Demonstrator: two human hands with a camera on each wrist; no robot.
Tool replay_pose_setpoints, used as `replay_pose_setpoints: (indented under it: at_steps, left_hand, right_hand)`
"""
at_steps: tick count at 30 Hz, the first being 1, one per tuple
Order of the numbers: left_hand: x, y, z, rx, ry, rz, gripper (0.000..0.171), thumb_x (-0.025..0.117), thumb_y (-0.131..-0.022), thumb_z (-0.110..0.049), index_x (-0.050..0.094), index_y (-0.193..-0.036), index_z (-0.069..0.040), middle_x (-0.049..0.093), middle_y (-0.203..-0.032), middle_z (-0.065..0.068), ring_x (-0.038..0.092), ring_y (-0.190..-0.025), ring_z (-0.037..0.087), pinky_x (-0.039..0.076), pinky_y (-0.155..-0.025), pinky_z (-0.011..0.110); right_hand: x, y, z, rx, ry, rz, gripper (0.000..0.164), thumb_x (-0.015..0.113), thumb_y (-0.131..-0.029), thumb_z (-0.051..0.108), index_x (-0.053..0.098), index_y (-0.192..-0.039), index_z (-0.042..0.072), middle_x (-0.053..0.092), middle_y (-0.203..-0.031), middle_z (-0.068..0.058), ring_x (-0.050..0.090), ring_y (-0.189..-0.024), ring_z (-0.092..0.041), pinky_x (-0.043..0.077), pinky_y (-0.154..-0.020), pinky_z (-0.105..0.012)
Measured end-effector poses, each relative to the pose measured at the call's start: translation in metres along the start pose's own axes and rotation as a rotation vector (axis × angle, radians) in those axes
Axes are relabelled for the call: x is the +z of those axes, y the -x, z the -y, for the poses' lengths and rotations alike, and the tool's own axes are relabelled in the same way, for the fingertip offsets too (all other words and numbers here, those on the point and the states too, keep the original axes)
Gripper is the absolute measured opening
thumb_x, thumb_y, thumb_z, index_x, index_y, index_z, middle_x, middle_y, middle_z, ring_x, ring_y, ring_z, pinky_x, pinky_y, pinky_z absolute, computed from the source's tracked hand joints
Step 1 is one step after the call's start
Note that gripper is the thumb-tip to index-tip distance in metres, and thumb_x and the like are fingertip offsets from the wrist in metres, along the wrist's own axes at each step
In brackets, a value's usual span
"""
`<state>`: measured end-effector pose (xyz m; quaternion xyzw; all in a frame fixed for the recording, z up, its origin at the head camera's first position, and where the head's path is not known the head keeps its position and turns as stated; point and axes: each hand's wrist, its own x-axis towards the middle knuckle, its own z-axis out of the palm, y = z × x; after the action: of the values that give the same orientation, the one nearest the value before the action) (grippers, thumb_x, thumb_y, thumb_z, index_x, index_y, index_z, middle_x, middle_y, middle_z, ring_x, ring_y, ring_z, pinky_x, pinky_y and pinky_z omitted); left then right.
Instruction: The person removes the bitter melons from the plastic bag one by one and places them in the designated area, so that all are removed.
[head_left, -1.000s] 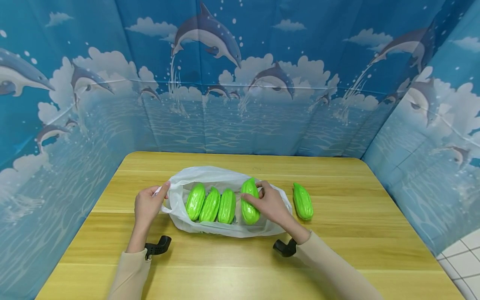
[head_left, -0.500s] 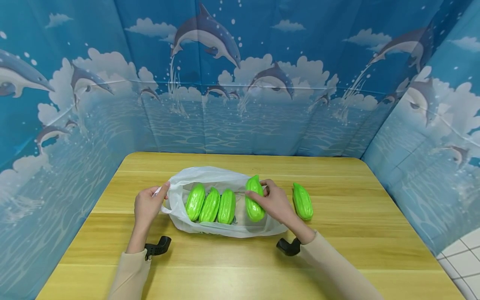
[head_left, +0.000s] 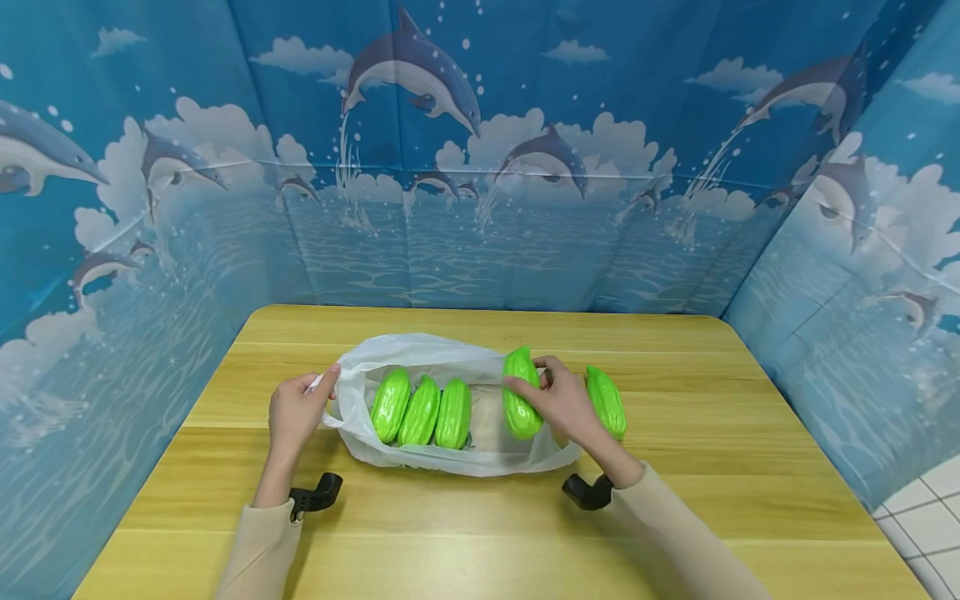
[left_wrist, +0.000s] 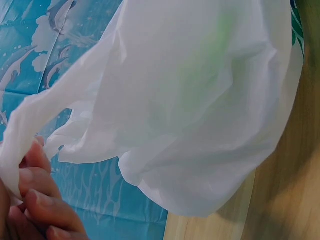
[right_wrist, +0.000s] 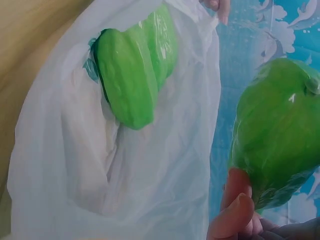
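While the fingers of the right hand (head_left: 566, 404) pinch a green gourd (head_left: 522, 398), it is raised at the right end of the white plastic bag (head_left: 420, 348). Three more gourds (head_left: 422, 410) lie side by side in the bag's left half. At its left end, the left hand (head_left: 296, 412) grips a handle (left_wrist: 35, 115) between curled fingers. Right of the bag, another gourd (head_left: 608, 403) rests on the worktop (head_left: 480, 533); a dolphin-print curtain (head_left: 450, 258) hangs along the far side.

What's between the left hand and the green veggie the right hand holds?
Three green vegetables, side by side in the white bag; the head view shows it.
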<state>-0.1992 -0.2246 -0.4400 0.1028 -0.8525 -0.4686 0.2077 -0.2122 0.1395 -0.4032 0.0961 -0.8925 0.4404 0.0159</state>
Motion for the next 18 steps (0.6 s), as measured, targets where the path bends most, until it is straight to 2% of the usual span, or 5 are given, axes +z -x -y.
replay_pose_setpoints:
  at_steps: [9, 18]
  left_hand:
    - [0.000, 0.001, 0.000, 0.005, -0.001, 0.004, 0.055, 0.062, -0.089, -0.048, 0.062, -0.062, 0.000, 0.036, -0.042, -0.005, 0.033, -0.040, 0.015, 0.025, -0.040, 0.027]
    - [0.000, 0.001, -0.001, 0.006, 0.004, 0.004, 0.055, 0.062, -0.089, -0.048, 0.062, -0.062, 0.000, 0.035, -0.042, -0.004, 0.032, -0.039, 0.014, 0.024, -0.039, 0.027]
  right_hand:
    - [-0.014, 0.001, -0.002, 0.036, -0.037, 0.019, 0.070, 0.067, -0.085, 0.049, 0.046, -0.128, -0.002, 0.056, -0.085, -0.012, 0.055, -0.064, -0.017, 0.048, -0.057, -0.030]
    - [-0.024, 0.002, -0.006, 0.072, -0.009, -0.015, 0.072, 0.068, -0.083, 0.052, 0.046, -0.127, -0.001, 0.057, -0.091, -0.012, 0.058, -0.071, -0.019, 0.050, -0.058, -0.031]
